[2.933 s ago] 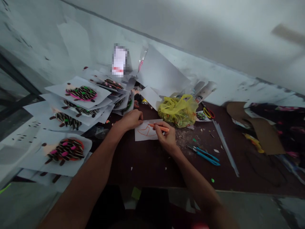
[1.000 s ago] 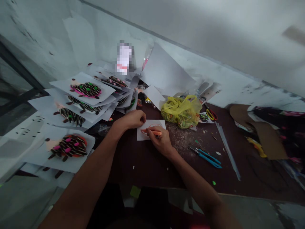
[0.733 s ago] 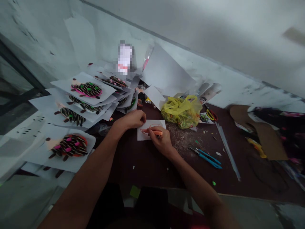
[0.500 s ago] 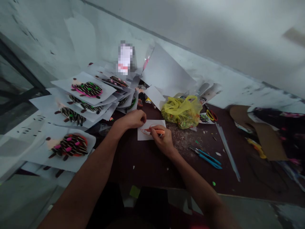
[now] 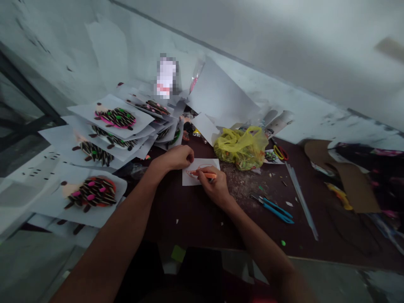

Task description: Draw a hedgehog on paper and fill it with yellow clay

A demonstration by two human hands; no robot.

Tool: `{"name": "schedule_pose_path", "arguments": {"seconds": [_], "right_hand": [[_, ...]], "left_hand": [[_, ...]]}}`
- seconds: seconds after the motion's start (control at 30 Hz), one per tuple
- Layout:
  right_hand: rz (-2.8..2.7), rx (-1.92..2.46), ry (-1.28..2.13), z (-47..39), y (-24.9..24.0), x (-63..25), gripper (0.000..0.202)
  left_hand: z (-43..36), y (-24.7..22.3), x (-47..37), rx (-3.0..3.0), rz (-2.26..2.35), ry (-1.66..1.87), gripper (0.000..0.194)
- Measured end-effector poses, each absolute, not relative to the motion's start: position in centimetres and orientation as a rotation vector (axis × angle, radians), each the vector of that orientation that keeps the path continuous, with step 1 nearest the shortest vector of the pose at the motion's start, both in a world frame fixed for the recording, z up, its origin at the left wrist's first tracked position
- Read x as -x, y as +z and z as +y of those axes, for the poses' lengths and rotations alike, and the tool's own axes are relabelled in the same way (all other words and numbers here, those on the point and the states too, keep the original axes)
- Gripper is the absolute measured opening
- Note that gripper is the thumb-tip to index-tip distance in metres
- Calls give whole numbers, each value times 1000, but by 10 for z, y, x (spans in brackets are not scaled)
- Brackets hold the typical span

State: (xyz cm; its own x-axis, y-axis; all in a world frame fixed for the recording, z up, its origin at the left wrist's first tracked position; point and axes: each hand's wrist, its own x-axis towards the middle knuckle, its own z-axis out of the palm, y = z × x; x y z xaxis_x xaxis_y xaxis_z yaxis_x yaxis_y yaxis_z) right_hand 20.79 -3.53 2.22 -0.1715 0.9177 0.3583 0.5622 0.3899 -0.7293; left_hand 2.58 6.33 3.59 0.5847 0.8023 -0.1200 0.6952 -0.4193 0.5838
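A small white sheet of paper (image 5: 190,181) with orange outlines drawn on it lies on the dark table. My right hand (image 5: 217,185) grips an orange marker (image 5: 206,173), its tip on the sheet near the drawn lines. At the sheet's upper left corner rests my left hand (image 5: 181,157), fingers curled into a loose fist; nothing shows in it, and its underside is hidden.
Stacked sheets with clay hedgehogs (image 5: 115,118) fill the left side. Behind the paper sits a yellow plastic bag (image 5: 241,147). To the right lie blue thread snips (image 5: 276,209), scissors (image 5: 280,152), clear sticks (image 5: 301,200) and brown cardboard (image 5: 356,181).
The marker in my right hand has shifted slightly left and tilted a little. My left hand and the sheet have stayed in place.
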Motion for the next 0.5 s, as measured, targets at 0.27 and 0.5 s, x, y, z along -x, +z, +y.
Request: {"name": "schedule_pose_path", "arguments": {"seconds": [0.27,0.5], "right_hand": [[-1812,1294,621,-36,24,-209,22],[-1787,1310,555,-32,22,-212,19]], "left_hand": [[63,37,-26,-2205,1198,207,27],[63,35,-26,-2214,1182,237,24]]}}
